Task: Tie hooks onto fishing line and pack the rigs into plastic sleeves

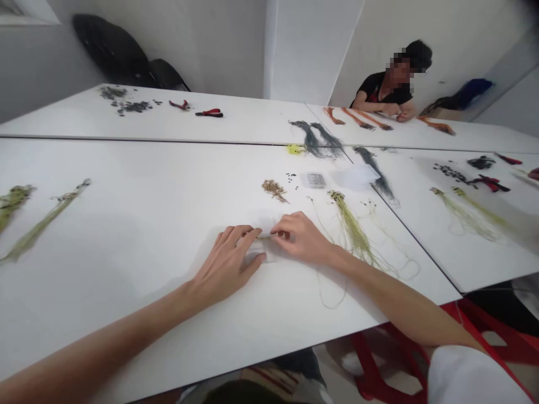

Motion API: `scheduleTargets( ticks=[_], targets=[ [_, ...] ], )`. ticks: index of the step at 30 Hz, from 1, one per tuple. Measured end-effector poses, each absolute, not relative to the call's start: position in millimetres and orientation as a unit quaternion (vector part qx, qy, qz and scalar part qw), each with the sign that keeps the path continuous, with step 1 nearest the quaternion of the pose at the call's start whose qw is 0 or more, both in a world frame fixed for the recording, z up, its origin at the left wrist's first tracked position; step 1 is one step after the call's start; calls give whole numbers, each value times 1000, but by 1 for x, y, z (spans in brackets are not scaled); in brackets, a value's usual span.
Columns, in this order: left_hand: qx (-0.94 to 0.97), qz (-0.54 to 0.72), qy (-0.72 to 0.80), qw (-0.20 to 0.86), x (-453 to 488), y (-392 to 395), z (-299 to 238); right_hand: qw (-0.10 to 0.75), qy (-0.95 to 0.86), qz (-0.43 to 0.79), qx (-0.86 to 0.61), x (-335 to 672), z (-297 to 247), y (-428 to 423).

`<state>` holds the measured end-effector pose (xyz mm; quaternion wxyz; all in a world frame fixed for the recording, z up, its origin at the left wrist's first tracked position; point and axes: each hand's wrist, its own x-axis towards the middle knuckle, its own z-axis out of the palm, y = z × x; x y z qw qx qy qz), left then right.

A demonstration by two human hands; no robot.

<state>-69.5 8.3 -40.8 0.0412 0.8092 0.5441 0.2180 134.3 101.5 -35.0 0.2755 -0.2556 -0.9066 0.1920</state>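
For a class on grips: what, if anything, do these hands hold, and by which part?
The left hand and right hand have fingertips at opposite sides of a translucent piece; whether they grip it is unclear.

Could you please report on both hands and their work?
Left hand, right hand at small whitish piece. Grip details unclear. Yellowish cord bundle beside right forearm.

The strand [264,237] is thin and pale yellowish. It runs almost level, from side to side, in the narrow space between the left grip [225,261] and the right grip [305,238], which seems to pinch it. Below it, a clear piece [268,255] lies on the table [147,224]; its whitish surface is visible on the far and near sides of the strand. The grips partly cover both, so the full shapes cannot be told.
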Motion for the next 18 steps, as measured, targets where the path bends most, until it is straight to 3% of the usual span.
scheduleTargets(
  ticks=[4, 8, 13, 18],
  targets=[
    [798, 237, 551, 67, -72, 7, -39, 338, -851, 181, -360, 161, -24, 139],
    [772, 280, 560, 110, -74, 5, -35, 338, -778, 152, -508, 192, -27, 179],
    [667, 386, 613, 176, -81, 6, -35, 314, -768, 136, -542, 201, -46, 197],
    [622, 404, 629, 235, -84, 9, -34, 295, -780, 133, -535, 194, -56, 196]
  ],
)
